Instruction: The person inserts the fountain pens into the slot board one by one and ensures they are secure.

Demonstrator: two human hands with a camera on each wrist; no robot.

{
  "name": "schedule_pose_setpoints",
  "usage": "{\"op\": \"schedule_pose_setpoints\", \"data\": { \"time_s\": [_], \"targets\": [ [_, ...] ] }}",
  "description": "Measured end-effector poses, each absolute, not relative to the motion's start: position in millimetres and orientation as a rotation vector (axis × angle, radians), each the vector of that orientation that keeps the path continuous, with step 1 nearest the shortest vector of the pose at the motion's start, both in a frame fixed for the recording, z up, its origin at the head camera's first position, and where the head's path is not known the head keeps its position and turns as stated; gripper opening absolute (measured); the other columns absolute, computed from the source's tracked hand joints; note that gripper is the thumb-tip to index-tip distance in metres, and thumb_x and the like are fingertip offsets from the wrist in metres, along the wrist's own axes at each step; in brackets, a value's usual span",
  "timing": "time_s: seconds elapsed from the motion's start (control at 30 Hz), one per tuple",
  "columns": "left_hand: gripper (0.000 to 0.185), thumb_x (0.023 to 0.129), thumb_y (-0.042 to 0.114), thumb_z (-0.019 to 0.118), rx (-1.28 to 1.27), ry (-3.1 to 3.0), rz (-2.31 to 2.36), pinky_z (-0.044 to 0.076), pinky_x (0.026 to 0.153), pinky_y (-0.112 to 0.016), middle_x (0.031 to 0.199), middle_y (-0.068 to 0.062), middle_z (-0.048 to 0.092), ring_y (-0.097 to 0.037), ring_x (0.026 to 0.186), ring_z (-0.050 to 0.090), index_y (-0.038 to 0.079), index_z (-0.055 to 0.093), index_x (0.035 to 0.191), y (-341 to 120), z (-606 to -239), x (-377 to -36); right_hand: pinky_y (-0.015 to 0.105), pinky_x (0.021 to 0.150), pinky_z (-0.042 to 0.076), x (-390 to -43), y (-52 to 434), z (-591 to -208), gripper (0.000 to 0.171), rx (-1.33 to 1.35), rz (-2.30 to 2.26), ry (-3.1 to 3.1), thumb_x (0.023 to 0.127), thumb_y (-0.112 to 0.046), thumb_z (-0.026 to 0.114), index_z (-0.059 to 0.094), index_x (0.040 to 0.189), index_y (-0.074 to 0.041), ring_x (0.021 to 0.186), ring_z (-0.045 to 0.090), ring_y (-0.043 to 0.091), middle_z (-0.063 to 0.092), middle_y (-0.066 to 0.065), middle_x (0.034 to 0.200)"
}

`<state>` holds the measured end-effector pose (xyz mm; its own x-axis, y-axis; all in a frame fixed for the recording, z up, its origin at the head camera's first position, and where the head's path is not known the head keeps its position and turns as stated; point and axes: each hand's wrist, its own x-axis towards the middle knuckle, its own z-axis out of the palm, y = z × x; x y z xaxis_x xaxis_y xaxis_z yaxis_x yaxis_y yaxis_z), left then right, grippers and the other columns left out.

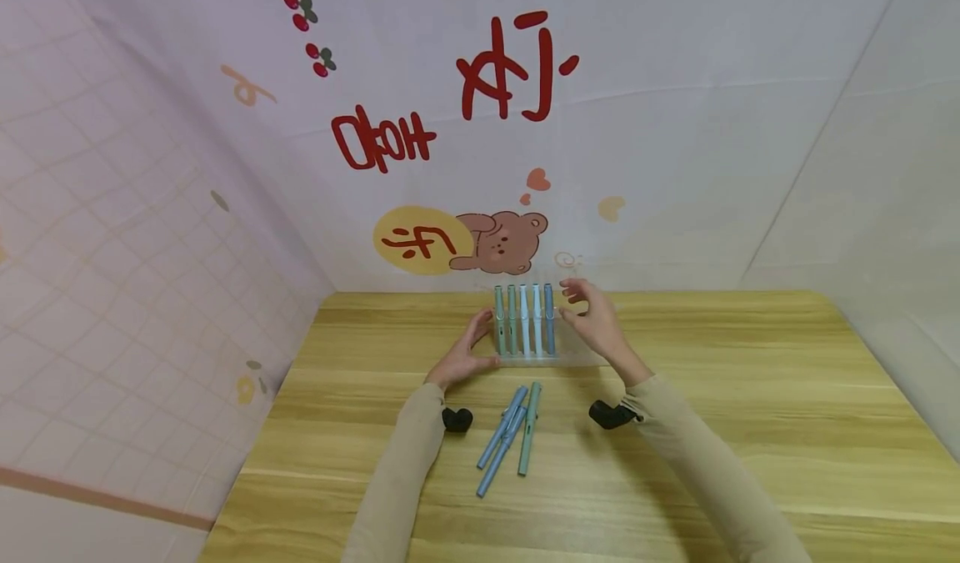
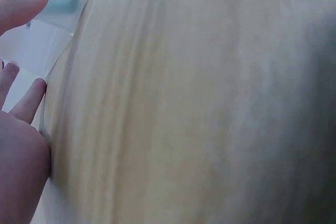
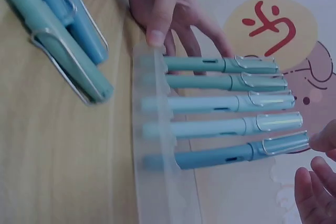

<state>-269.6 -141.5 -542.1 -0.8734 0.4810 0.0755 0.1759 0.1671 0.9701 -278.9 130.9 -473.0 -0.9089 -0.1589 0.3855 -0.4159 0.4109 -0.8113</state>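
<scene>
Fingers straight, both hands: left hand (image 1: 459,354) touches pen rack (image 3: 157,145); right hand (image 1: 592,313) beside pens (image 1: 524,319).

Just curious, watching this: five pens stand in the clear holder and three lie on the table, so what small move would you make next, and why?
Probably lower the right hand to the loose pens and pick one up. The left hand already steadies the clear holder, the standing pens fill only one side of it, and the right hand holds nothing.

wooden table (image 1: 750,429), bear-print backdrop (image 1: 510,242)
</scene>
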Motion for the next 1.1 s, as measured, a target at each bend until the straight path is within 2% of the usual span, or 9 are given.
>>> {"op": "schedule_pose_setpoints", "data": {
  "time_s": [0.13,0.23,0.4,0.47,0.53,0.63,0.7,0.87,1.1],
  "targets": [
    [0.094,0.084,-0.003,0.071,0.604,2.249,1.733,0.024,0.109,-0.054,0.159,-0.008,0.015,-0.035,0.143,0.017,0.02,0.015,0.155,-141.8,-550.3,-272.8,0.043,0.071,0.054,-267.0,129.6,-476.5,0.036,0.499,1.581,-2.432,0.087,0.005,0.065,0.057,0.123,0.005,0.093,0.061,0.035,0.059,0.026,0.108],
    [0.095,0.083,-0.003,0.072,0.595,2.264,1.73,0.022,0.111,-0.053,0.159,-0.007,0.015,-0.034,0.143,0.018,0.019,0.014,0.155,-141.5,-551.5,-273.3,0.037,0.071,0.053,-256.8,129.0,-481.0,0.033,0.522,1.636,-2.451,0.089,0.004,0.063,0.058,0.122,0.006,0.089,0.062,0.034,0.061,0.025,0.106],
    [0.095,0.084,-0.003,0.071,0.614,2.268,1.726,0.019,0.111,-0.055,0.159,-0.009,0.015,-0.035,0.143,0.018,0.015,0.012,0.156,-141.3,-547.7,-272.8,0.04,0.07,0.053,-235.6,125.2,-480.5,0.031,0.619,1.717,-2.451,0.086,0.013,0.061,0.058,0.116,0.016,0.084,0.063,0.041,0.06,0.033,0.103],
    [0.094,0.084,-0.004,0.071,0.619,2.226,1.744,0.018,0.11,-0.056,0.159,-0.012,0.013,-0.038,0.143,0.016,0.012,0.011,0.155,-141.4,-542.3,-271.7,0.036,0.07,0.054,-232.4,125.5,-489.6,0.029,0.641,1.746,-2.462,0.085,0.015,0.061,0.057,0.114,0.017,0.083,0.063,0.038,0.06,0.034,0.104],
    [0.093,0.084,-0.006,0.069,0.629,2.179,1.762,0.018,0.11,-0.058,0.159,-0.016,0.011,-0.041,0.142,0.014,0.007,0.01,0.155,-141.9,-535.2,-269.6,0.033,0.072,0.053,-233.2,126.4,-504.2,0.028,0.66,1.756,-2.484,0.085,0.015,0.061,0.059,0.112,0.016,0.085,0.064,0.035,0.061,0.031,0.104],
    [0.091,0.083,-0.008,0.068,0.632,2.141,1.789,0.017,0.109,-0.061,0.158,-0.022,0.01,-0.045,0.141,0.012,0.004,0.012,0.154,-141.8,-528.4,-267.0,0.034,0.077,0.053,-236.7,128.1,-525.9,0.025,0.706,1.765,-2.512,0.085,0.014,0.061,0.062,0.11,0.012,0.087,0.063,0.034,0.064,0.027,0.102],
    [0.089,0.083,-0.008,0.068,0.638,2.158,1.794,0.02,0.108,-0.061,0.158,-0.022,0.011,-0.045,0.141,0.013,0.005,0.014,0.153,-141.3,-528.9,-266.2,0.039,0.08,0.053,-235.5,127.7,-530.8,0.025,0.742,1.762,-2.544,0.084,0.014,0.061,0.063,0.109,0.012,0.09,0.063,0.036,0.064,0.026,0.102],
    [0.09,0.083,-0.007,0.068,0.62,2.161,1.774,0.019,0.108,-0.061,0.158,-0.021,0.011,-0.044,0.141,0.013,0.008,0.014,0.154,-141.5,-526.7,-265.1,0.034,0.081,0.052,-229.4,126.2,-534.6,0.024,0.787,1.756,-2.641,0.086,0.008,0.063,0.064,0.111,0.007,0.091,0.062,0.03,0.065,0.022,0.105],
    [0.091,0.083,-0.008,0.069,0.609,2.146,1.78,0.016,0.109,-0.062,0.158,-0.022,0.01,-0.045,0.141,0.012,0.009,0.015,0.154,-141.8,-522.5,-263.5,0.035,0.083,0.051,-227.0,124.7,-542.0,0.023,0.885,1.747,-2.675,0.087,0.006,0.062,0.065,0.11,0.006,0.092,0.061,0.026,0.066,0.018,0.105]
  ]
}}
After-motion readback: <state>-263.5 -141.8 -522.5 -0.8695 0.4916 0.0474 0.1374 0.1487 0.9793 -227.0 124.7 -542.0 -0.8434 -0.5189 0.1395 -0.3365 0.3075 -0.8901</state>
